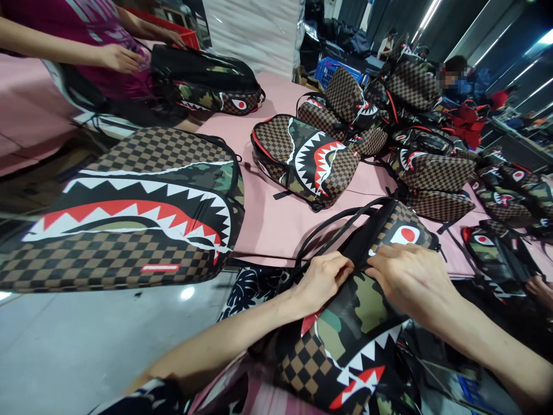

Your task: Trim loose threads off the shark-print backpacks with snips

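A shark-mouth backpack (345, 340) with brown checks and camouflage rests against me at the table's near edge. My left hand (322, 282) is closed, pinching its upper side by the black straps. My right hand (408, 276) lies curled on the bag beside it, fingers pressed onto the fabric near the red-and-white eye. The two hands almost touch.
A large matching backpack (129, 207) lies to the left on the pink table (276, 225). Another one (305, 158) sits in the middle, and several are piled at the right (427, 144). Across the table a person's hands (118, 57) rest on a dark backpack (207, 80).
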`<state>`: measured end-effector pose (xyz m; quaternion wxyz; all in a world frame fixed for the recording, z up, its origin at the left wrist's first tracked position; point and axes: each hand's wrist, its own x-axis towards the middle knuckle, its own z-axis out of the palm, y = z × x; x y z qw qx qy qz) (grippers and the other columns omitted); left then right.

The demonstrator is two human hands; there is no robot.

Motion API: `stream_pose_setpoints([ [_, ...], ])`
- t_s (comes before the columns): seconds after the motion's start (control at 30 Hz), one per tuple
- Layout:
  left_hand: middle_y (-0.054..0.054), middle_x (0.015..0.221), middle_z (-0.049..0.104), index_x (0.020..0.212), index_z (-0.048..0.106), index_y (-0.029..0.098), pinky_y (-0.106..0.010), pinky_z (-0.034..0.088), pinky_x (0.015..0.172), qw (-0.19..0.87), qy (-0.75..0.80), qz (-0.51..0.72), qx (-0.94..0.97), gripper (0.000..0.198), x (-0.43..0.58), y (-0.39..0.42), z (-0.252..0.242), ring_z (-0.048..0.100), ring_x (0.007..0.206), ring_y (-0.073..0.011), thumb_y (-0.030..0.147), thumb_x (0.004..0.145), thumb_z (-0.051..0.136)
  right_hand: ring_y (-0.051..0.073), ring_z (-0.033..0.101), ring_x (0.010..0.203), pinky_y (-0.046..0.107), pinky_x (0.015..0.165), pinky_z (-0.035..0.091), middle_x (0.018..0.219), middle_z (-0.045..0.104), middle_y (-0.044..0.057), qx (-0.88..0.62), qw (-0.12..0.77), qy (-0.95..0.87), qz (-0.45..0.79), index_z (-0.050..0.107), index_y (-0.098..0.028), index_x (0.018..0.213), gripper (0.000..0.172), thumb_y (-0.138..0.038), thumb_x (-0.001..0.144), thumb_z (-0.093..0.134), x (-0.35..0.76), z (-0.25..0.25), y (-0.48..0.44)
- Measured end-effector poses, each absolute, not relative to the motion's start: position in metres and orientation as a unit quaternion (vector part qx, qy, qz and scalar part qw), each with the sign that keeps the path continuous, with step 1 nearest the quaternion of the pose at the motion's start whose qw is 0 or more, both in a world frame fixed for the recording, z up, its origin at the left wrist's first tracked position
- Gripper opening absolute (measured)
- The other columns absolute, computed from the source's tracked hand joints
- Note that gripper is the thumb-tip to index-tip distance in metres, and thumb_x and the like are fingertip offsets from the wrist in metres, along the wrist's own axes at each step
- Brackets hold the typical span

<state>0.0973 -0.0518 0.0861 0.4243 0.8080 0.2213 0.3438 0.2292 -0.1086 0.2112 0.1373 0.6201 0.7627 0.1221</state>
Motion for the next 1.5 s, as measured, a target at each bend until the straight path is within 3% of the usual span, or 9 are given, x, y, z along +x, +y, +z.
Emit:
stream_pose_setpoints([
  [0.37, -0.003, 0.075, 0.059, 0.081, 0.059, 0.015, -0.020, 0.042, 0.056, 0.394, 0.234, 0.370, 0.808, 0.014, 0.100, -0.058, 0.085, 0.054, 0.063, -0.0107, 0.014, 0.084, 0.045, 0.014, 0.047, 0.049, 0.029, 0.048, 0.013, 0.059, 0.061, 0.004, 0.622, 0.158, 0.759, 0.112, 0.059, -0.018, 0.057, 0.018, -0.010, 0.070, 0.050, 0.226, 0.210, -0.104],
  [0.67, -0.002, 0.070, 0.055, 0.079, 0.058, 0.015, -0.021, 0.039, 0.051, 0.337, 0.219, 0.382, 0.832, 0.016, 0.101, -0.058, 0.083, 0.050, 0.056, -0.0106, 0.013, 0.083, 0.043, 0.014, 0.043, 0.053, 0.031, 0.053, 0.017, 0.055, 0.051, 0.005, 0.523, 0.086, 0.826, 0.190, 0.052, -0.017, 0.055, 0.021, -0.006, 0.070, 0.043, 0.224, 0.205, -0.105],
  [0.8, -0.003, 0.075, 0.060, 0.080, 0.058, 0.015, -0.023, 0.042, 0.058, 0.399, 0.245, 0.371, 0.802, 0.016, 0.100, -0.060, 0.086, 0.055, 0.064, -0.0123, 0.016, 0.085, 0.043, 0.014, 0.046, 0.054, 0.030, 0.052, 0.016, 0.058, 0.056, 0.004, 0.571, 0.118, 0.796, 0.162, 0.056, -0.018, 0.058, 0.019, -0.015, 0.075, 0.047, 0.231, 0.215, -0.100],
  [0.93, 0.000, 0.066, 0.060, 0.076, 0.054, 0.016, -0.022, 0.044, 0.057, 0.568, 0.307, 0.336, 0.686, 0.023, 0.101, -0.059, 0.086, 0.058, 0.061, -0.0120, 0.027, 0.089, 0.040, 0.016, 0.052, 0.056, 0.028, 0.049, 0.016, 0.065, 0.063, 0.003, 0.649, 0.175, 0.734, 0.097, 0.061, -0.021, 0.064, 0.025, -0.031, 0.082, 0.048, 0.230, 0.222, -0.095],
  [1.07, 0.001, 0.064, 0.059, 0.075, 0.054, 0.016, -0.022, 0.045, 0.054, 0.642, 0.305, 0.308, 0.632, 0.036, 0.101, -0.054, 0.081, 0.059, 0.057, -0.0121, 0.039, 0.092, 0.032, 0.017, 0.058, 0.060, 0.027, 0.047, 0.023, 0.071, 0.067, 0.002, 0.658, 0.199, 0.725, 0.029, 0.064, -0.022, 0.066, 0.021, -0.029, 0.081, 0.051, 0.228, 0.215, -0.092],
  [1.13, 0.000, 0.068, 0.061, 0.076, 0.057, 0.016, -0.023, 0.046, 0.058, 0.597, 0.299, 0.315, 0.675, 0.034, 0.098, -0.050, 0.083, 0.059, 0.061, -0.0123, 0.036, 0.092, 0.034, 0.017, 0.060, 0.064, 0.026, 0.049, 0.031, 0.075, 0.068, 0.002, 0.689, 0.136, 0.712, 0.005, 0.066, -0.022, 0.071, 0.018, -0.027, 0.080, 0.052, 0.242, 0.212, -0.099],
  [1.3, -0.005, 0.098, 0.063, 0.098, 0.061, 0.018, -0.028, 0.045, 0.081, 0.419, 0.159, 0.360, 0.818, 0.020, 0.098, -0.040, 0.105, 0.057, 0.091, -0.0150, 0.025, 0.089, 0.045, 0.017, 0.062, 0.072, 0.026, 0.059, 0.046, 0.091, 0.067, 0.004, 0.768, -0.247, 0.589, -0.051, 0.061, -0.021, 0.105, 0.035, -0.044, 0.079, 0.057, 0.293, 0.198, -0.154],
  [1.37, -0.005, 0.102, 0.063, 0.102, 0.060, 0.019, -0.029, 0.043, 0.085, 0.350, 0.062, 0.327, 0.875, 0.021, 0.104, -0.037, 0.117, 0.054, 0.095, -0.0161, 0.025, 0.088, 0.046, 0.017, 0.061, 0.069, 0.026, 0.056, 0.046, 0.088, 0.067, 0.004, 0.783, -0.274, 0.552, -0.084, 0.062, -0.020, 0.104, 0.040, -0.047, 0.075, 0.061, 0.299, 0.185, -0.181],
  [1.5, -0.003, 0.090, 0.065, 0.097, 0.062, 0.019, -0.027, 0.042, 0.078, 0.270, -0.027, 0.191, 0.943, 0.018, 0.122, -0.029, 0.143, 0.056, 0.086, -0.0154, 0.028, 0.086, 0.051, 0.019, 0.062, 0.076, 0.028, 0.064, 0.048, 0.089, 0.066, 0.004, 0.773, -0.178, 0.586, -0.163, 0.062, -0.021, 0.100, 0.034, -0.045, 0.076, 0.061, 0.286, 0.157, -0.209],
])
